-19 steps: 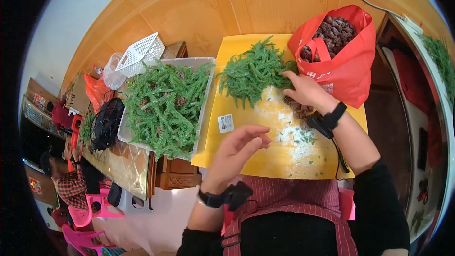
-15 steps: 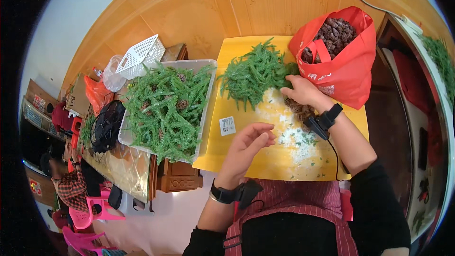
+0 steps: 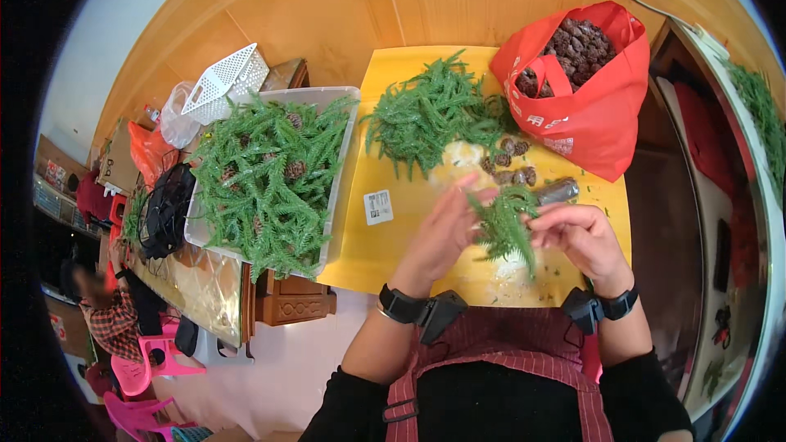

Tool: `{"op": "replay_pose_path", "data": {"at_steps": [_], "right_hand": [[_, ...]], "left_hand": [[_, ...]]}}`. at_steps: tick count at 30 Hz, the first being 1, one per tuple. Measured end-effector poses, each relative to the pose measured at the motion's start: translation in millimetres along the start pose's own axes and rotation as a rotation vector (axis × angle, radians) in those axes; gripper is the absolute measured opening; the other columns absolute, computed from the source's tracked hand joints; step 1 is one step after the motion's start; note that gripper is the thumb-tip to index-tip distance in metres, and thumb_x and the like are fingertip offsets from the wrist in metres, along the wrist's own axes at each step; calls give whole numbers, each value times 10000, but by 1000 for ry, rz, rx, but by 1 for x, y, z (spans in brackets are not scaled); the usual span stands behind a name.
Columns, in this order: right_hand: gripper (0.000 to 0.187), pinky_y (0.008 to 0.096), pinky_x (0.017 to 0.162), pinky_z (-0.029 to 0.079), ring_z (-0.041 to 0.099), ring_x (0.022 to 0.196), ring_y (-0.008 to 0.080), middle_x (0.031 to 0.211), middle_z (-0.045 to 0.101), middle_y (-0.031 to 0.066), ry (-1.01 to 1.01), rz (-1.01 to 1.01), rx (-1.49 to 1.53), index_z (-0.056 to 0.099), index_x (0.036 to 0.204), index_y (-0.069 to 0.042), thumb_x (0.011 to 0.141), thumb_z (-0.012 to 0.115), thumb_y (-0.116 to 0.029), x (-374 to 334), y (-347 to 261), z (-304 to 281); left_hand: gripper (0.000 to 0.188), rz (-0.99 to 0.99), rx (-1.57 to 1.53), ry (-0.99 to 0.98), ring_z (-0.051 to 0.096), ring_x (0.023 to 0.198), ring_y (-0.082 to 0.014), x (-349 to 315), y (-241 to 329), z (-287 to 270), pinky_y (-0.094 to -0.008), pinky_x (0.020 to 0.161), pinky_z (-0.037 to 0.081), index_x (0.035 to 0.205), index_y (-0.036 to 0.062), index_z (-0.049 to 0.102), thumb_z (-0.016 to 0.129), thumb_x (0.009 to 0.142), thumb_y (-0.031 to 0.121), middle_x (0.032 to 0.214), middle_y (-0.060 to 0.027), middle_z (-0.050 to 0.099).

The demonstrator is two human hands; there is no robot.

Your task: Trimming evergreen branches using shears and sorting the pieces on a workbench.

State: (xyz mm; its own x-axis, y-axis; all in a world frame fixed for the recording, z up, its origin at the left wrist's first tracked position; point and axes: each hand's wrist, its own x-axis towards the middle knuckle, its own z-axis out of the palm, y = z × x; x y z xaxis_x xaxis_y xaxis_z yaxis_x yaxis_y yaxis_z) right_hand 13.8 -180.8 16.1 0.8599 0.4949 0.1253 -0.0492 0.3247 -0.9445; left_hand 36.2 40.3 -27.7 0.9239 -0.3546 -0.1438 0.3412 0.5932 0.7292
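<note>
In front of me a green artificial pine sprig (image 3: 505, 225) is held above the yellow board (image 3: 385, 258). My right hand (image 3: 583, 241) pinches it at its right side between thumb and fingers. Close against the sprig's left side is my left hand (image 3: 442, 233), its fingers smeared by motion, so its grip does not show. Beyond the hands lie several small brown pine cones (image 3: 503, 165) and a dark grey cylindrical thing (image 3: 557, 191). A heap of green sprigs (image 3: 434, 115) covers the far part of the board. White powder (image 3: 509, 263) is scattered below the sprig.
A red bag (image 3: 602, 127) full of pine cones stands at the far right. To the left, a clear plastic bin (image 3: 336, 196) holds sprigs with cones; a white basket (image 3: 229, 82) is behind it. A white label (image 3: 378, 207) lies on the board. Another person (image 3: 115, 315) sits far left.
My right hand has drawn back from the heap by the bag and now holds a sprig. My left hand has moved right and up to it. The view has shifted slightly.
</note>
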Motion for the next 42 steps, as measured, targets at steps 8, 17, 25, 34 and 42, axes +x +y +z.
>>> {"op": "replay_pose_path", "data": {"at_steps": [8, 17, 25, 34, 42], "right_hand": [[368, 244, 771, 456, 600, 896, 156, 1079, 592, 102, 156, 40, 246, 544, 1088, 39, 898, 532, -277, -19, 16, -22], [81, 244, 773, 423, 519, 846, 101, 931, 504, 25, 497, -139, -335, 484, 952, -41, 875, 497, -61, -17, 20, -4], [467, 233, 687, 456, 546, 810, 111, 986, 546, 50, 449, -101, -818, 438, 1119, -29, 706, 655, -14, -1, 10, 20], [310, 228, 715, 465, 560, 827, 99, 965, 554, 47, 416, -72, -735, 476, 1080, -6, 785, 506, 85, -1, 4, 6], [361, 318, 734, 460, 552, 834, 245, 871, 556, 103, 527, -481, -1052, 554, 1034, -42, 689, 588, 56, -4, -4, 15]], "left_hand": [[478, 6, 278, -230, 577, 955, -168, -15, 11, 26, -273, 809, 471, 1310, 53, 369, 541, 864, 39, 1020, -85, 565], [585, 134, 476, -9, 584, 895, -136, -15, 6, 36, -248, 803, 475, 1308, 58, 371, 574, 776, -78, 908, -31, 508], [583, 218, 694, -32, 571, 851, -98, -16, 7, 48, -203, 711, 455, 1280, 61, 391, 631, 757, -33, 901, -14, 532], [599, 196, 597, -52, 585, 841, -125, -14, 8, 39, -230, 718, 469, 1313, 50, 334, 603, 784, -26, 899, -63, 585], [602, 5, 88, 27, 589, 831, -144, -12, 4, 36, -231, 699, 487, 1340, 52, 300, 587, 813, 3, 931, -68, 579]]}}
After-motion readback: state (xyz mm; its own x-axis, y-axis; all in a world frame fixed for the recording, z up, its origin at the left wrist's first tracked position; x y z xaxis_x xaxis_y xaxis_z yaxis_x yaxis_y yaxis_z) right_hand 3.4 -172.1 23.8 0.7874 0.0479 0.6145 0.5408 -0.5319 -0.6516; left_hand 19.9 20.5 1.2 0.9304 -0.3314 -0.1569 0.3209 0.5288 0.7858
